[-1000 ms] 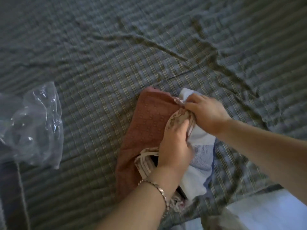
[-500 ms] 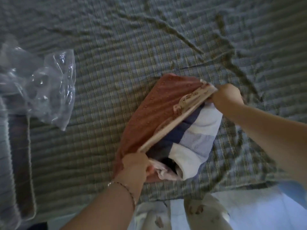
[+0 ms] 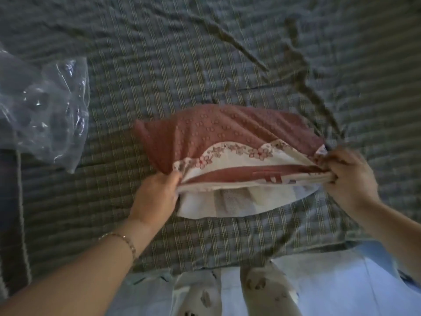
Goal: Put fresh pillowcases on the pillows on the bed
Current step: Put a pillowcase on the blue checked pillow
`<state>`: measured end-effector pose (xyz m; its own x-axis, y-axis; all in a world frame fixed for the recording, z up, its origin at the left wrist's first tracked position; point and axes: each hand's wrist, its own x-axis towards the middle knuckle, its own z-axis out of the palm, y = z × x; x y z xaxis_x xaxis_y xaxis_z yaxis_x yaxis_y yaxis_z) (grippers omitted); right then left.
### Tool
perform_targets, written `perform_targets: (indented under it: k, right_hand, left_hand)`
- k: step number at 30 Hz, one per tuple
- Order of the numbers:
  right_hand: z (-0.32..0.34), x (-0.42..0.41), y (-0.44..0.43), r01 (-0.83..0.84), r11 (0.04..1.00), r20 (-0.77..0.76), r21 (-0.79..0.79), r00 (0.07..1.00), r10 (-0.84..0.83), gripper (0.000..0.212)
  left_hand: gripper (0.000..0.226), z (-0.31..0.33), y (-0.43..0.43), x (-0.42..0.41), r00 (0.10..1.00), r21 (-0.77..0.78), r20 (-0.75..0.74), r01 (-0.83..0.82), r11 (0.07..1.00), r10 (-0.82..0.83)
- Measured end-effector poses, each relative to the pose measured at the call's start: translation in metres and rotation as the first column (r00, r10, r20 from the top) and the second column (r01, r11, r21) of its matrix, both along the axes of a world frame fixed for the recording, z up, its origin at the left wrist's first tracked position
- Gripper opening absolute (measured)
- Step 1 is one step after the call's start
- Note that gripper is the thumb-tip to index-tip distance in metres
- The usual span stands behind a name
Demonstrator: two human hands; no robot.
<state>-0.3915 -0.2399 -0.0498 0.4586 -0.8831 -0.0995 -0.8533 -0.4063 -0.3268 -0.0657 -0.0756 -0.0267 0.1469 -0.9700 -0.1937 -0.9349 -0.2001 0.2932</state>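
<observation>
A: What have the fingers got?

B: The left hand's (image 3: 157, 197) fingers (image 3: 174, 179) are curled round the near-left end of the pillowcase's (image 3: 227, 133) open hem, pinching it. The right hand (image 3: 352, 179) has its fingers (image 3: 328, 166) bunched tight on the hem's other end. Between them the mouth is pulled taut and wide.

A: And the pillow?

B: The pillow (image 3: 227, 205) lies on the bed (image 3: 159, 65), mostly inside the rust-red, flower-trimmed case. A pale strip of it pokes out below the stretched hem, toward the person.

A: So which step is this?

B: I'd judge it the last tugging-on. The case covers most of the pillow, and the opening is spread so the rest can go in. The next move calls for drawing the hem toward the body over that exposed edge, or shaking the pillow down. Either way both grips need to stay firm.

A: What's changed from before?

B: A second ago both hands were together at one spot on the hem. Half a second ago they had parted, and the case lay slantwise in the view with a broad blue-and-white end of pillow showing. Now the hands are well apart, the mouth runs roughly level, and less pillow shows.

A: Anything else about?

B: A crumpled clear plastic bag (image 3: 45, 106) lies well off to the left on the bed, and there's a bracelet (image 3: 127, 241) on the left wrist.
</observation>
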Motion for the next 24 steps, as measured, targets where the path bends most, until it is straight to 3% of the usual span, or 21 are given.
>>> perform_targets:
  k: [1, 3, 4, 5, 6, 8, 10, 13, 16, 18, 19, 20, 22, 24]
  right_hand:
    - [-0.005, -0.011, 0.000, -0.224, 0.975, -0.116, -0.001, 0.968, 0.222, 0.033]
    - [-0.014, -0.019, -0.002, -0.486, 0.868, -0.336, 0.105, 0.804, 0.491, 0.043]
    - [-0.016, -0.017, -0.001, -0.534, 0.817, -0.427, 0.218, 0.700, 0.572, 0.042]
    - [-0.019, -0.014, 0.002, -0.496, 0.819, -0.491, 0.290, 0.657, 0.572, 0.039]
    - [-0.021, -0.009, 0.004, -0.428, 0.850, -0.504, 0.306, 0.685, 0.526, 0.035]
    - [-0.028, -0.010, 0.005, -0.328, 0.912, -0.350, 0.247, 0.847, 0.400, 0.031]
    - [-0.028, -0.011, 0.003, -0.303, 0.943, -0.211, 0.138, 0.921, 0.327, 0.038]
    - [-0.024, -0.006, -0.013, -0.387, 0.921, -0.071, 0.045, 0.919, 0.389, 0.039]
    - [-0.015, 0.016, -0.036, -0.457, 0.873, 0.020, -0.169, 0.884, 0.467, 0.016]
    - [-0.016, 0.020, -0.037, -0.222, 0.952, 0.148, -0.212, 0.955, 0.256, 0.013]
    - [-0.022, 0.016, -0.033, 0.027, 0.989, 0.216, -0.147, 0.976, 0.006, 0.013]
    - [-0.030, 0.009, -0.024, 0.293, 0.955, 0.209, -0.039, 0.937, -0.278, 0.014]
    - [-0.050, -0.001, -0.003, 0.700, 0.682, 0.032, 0.211, 0.693, -0.720, 0.019]
    - [-0.068, 0.003, 0.017, 0.835, 0.375, 0.014, 0.402, 0.404, -0.915, 0.023]
  left_hand:
    - [0.042, -0.007, 0.017, -0.003, 0.985, 0.066, 0.031, 0.165, 0.984, -0.168]
    - [0.048, -0.018, 0.040, -0.011, 0.920, 0.267, 0.029, 0.369, 0.890, -0.390]
    - [0.047, -0.022, 0.048, -0.014, 0.919, 0.369, 0.028, 0.357, 0.858, -0.394]
    - [0.041, -0.025, 0.051, -0.017, 0.945, 0.447, 0.049, 0.270, 0.853, -0.325]
    - [0.030, -0.027, 0.051, -0.018, 0.971, 0.491, 0.085, 0.155, 0.857, -0.224]
    - [0.012, -0.026, 0.046, -0.013, 0.996, 0.410, 0.087, -0.058, 0.910, 0.024]
    - [0.026, -0.026, 0.042, -0.004, 0.996, 0.302, 0.075, -0.068, 0.951, 0.048]
    - [0.029, -0.025, 0.042, 0.003, 0.980, 0.260, 0.151, 0.084, 0.962, -0.126]
    - [0.016, -0.026, 0.048, 0.007, 0.987, 0.447, 0.160, -0.088, 0.890, 0.017]
    - [0.016, -0.029, 0.058, 0.006, 0.957, 0.508, 0.194, -0.285, 0.813, 0.214]
    - [0.014, -0.034, 0.059, 0.003, 0.917, 0.470, 0.163, -0.396, 0.789, 0.364]
    - [0.021, -0.037, 0.060, -0.004, 0.846, 0.426, 0.123, -0.518, 0.742, 0.520]
    - [0.029, -0.046, 0.061, -0.023, 0.678, 0.344, 0.091, -0.709, 0.615, 0.730]
    - [0.023, -0.055, 0.065, -0.041, 0.589, 0.340, 0.101, -0.778, 0.529, 0.801]
